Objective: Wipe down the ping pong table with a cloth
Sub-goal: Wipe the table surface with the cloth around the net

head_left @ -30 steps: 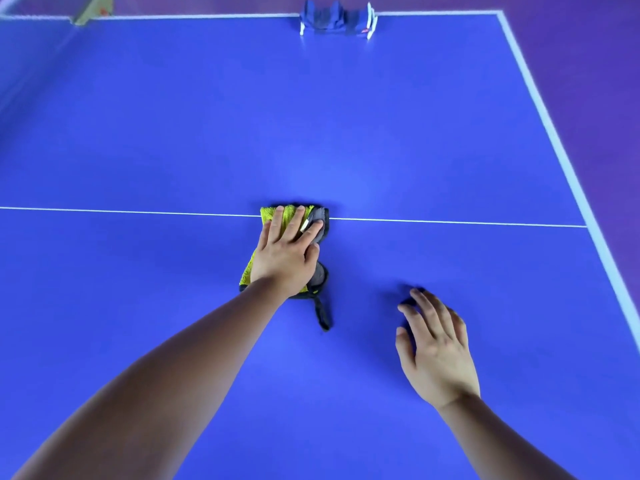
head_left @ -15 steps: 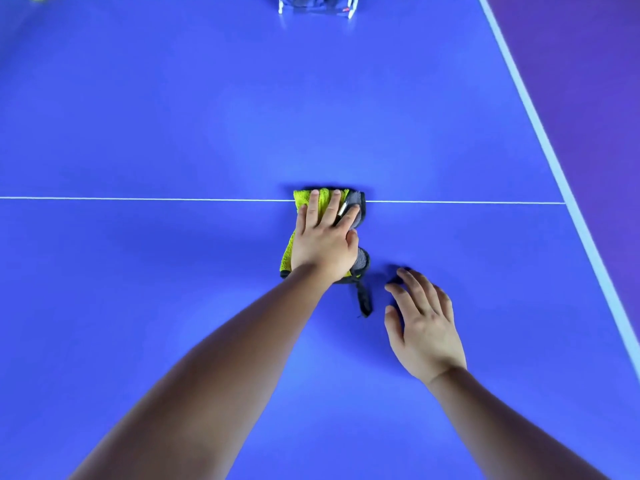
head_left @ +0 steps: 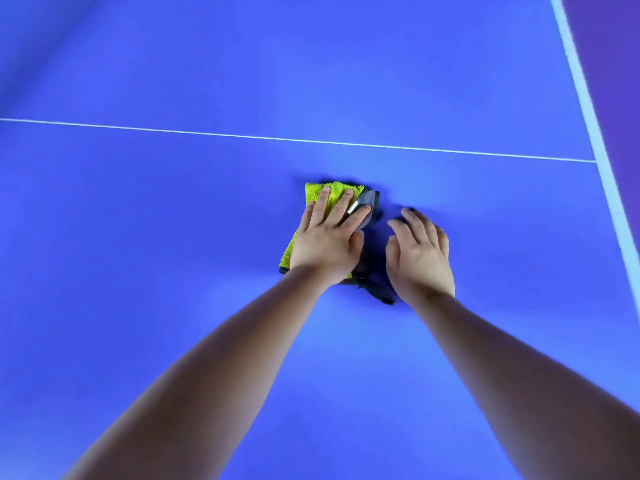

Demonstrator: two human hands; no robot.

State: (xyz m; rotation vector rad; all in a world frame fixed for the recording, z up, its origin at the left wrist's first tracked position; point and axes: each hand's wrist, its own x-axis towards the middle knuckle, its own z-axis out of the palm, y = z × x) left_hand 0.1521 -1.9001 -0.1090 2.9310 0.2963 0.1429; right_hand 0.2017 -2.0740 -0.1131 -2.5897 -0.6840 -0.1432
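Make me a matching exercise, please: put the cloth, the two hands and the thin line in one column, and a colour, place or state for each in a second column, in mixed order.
Column one:
1. cloth
2. left hand
3. right hand
4. line

Column two:
a. beside the cloth, holds nothing
b. yellow-green and grey
c. presses flat on the cloth
d. white, beyond the cloth

Pairs: 1-b, 2-c, 3-a, 4-d.
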